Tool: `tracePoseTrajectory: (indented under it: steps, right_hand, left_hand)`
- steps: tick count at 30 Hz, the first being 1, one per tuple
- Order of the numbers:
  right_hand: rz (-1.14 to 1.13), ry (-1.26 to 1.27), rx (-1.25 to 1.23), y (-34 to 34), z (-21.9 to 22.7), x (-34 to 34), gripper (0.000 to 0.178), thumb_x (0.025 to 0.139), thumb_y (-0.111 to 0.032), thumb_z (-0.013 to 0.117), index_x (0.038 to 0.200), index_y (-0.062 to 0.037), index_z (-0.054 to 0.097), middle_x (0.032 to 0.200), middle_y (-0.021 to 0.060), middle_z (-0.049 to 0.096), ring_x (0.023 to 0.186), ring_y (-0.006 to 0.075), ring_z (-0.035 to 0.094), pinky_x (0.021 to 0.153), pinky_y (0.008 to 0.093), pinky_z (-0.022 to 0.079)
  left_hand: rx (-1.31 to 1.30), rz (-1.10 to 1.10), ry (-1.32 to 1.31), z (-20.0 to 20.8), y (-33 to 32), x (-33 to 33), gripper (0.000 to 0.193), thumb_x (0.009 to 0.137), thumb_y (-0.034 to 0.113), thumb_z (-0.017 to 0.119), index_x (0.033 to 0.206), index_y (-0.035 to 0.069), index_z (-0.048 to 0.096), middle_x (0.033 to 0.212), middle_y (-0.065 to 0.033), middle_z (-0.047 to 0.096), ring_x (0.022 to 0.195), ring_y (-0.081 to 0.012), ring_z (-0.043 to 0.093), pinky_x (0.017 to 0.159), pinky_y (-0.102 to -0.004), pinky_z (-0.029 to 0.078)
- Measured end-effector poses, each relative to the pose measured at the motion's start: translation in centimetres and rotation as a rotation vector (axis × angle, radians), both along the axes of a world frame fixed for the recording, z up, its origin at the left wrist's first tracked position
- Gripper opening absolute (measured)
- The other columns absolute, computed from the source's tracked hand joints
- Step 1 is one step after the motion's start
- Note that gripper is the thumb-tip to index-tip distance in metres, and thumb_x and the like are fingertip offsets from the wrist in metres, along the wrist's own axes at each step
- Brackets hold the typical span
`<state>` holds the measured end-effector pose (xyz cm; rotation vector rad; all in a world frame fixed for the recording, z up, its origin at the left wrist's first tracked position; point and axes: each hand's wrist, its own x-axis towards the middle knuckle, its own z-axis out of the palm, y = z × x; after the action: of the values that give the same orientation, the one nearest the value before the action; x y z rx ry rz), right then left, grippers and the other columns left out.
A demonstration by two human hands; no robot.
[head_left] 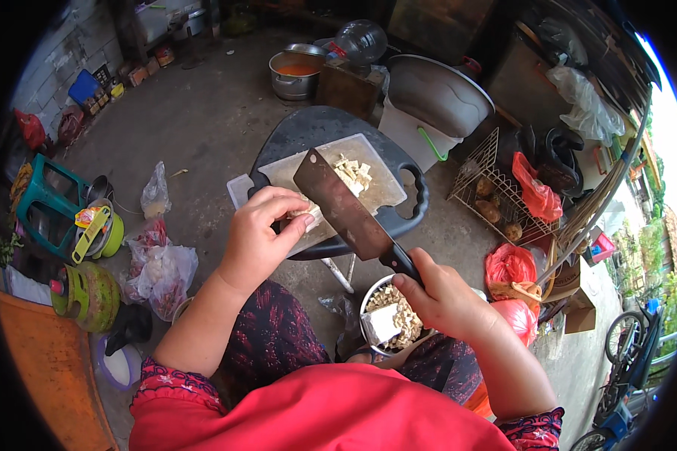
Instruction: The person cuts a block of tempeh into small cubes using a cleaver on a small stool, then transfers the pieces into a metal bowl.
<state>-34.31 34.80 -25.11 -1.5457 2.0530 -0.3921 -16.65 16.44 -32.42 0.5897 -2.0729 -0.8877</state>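
The dark stool [308, 126] stood in front of me, bearing the pale board [387, 180]. Across it slanted my cleaver [346, 207], its long axis running from far left to near right. My right hand [447, 297] was wrapped around its handle. My left hand [259, 229] had fingers and thumb bunched on a pale piece [311, 216], which lay at their tips, just left of the blade and nearer that hand; its long axis I couldn't tell. Small cut bits [352, 174] lay beyond the blade.
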Motion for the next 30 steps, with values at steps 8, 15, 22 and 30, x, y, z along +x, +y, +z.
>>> tracePoseTrajectory:
  steps: [8, 15, 22, 30]
  right_hand:
    - [-0.004, -0.056, -0.084, 0.9, 2.3, 0.6, 0.030, 0.090, -0.025, 0.053, 0.102, -0.0001, 0.040, 0.063, 0.0234, 0.057, 0.066, 0.0441, 0.058, 0.057, 0.0499, 0.043]
    - [-0.002, 0.033, -0.001, 1.0, 2.7, 1.4, 0.027, 0.089, -0.021, 0.055, 0.104, -0.0020, 0.044, 0.065, 0.0205, 0.057, 0.065, 0.0412, 0.058, 0.055, 0.0456, 0.043]
    - [0.029, 0.100, 0.075, 0.3, 2.8, 2.3, 0.029, 0.089, -0.023, 0.054, 0.103, -0.0001, 0.041, 0.059, 0.0218, 0.055, 0.061, 0.0416, 0.058, 0.053, 0.0473, 0.043]
    - [-0.031, -0.194, 0.089, -0.1, 0.4, 0.1, 0.030, 0.093, -0.029, 0.051, 0.096, -0.0002, 0.041, 0.060, 0.0122, 0.056, 0.048, 0.0245, 0.056, 0.047, 0.0369, 0.044]
  left_hand:
    - [-0.055, 0.085, 0.122, 0.1, 0.4, 0.5, 0.015, 0.075, 0.002, 0.070, 0.089, -0.001, 0.064, 0.095, -0.0109, 0.062, 0.081, -0.0200, 0.063, 0.070, -0.0290, 0.052]
    - [-0.119, 0.068, 0.067, 0.0, 0.5, 0.6, 0.013, 0.071, 0.003, 0.071, 0.083, 0.002, 0.065, 0.087, -0.0097, 0.063, 0.078, -0.0239, 0.063, 0.066, -0.0307, 0.050]
    - [-0.088, 0.061, 0.090, -0.6, 0.3, 0.6, 0.013, 0.071, 0.001, 0.071, 0.082, 0.002, 0.065, 0.085, -0.0092, 0.062, 0.076, -0.0230, 0.062, 0.065, -0.0305, 0.050]
    - [-0.014, 0.060, 0.054, -0.4, 0.5, 0.4, 0.014, 0.074, -0.004, 0.068, 0.087, -0.002, 0.065, 0.089, -0.0100, 0.061, 0.080, -0.0182, 0.064, 0.069, -0.0273, 0.053]
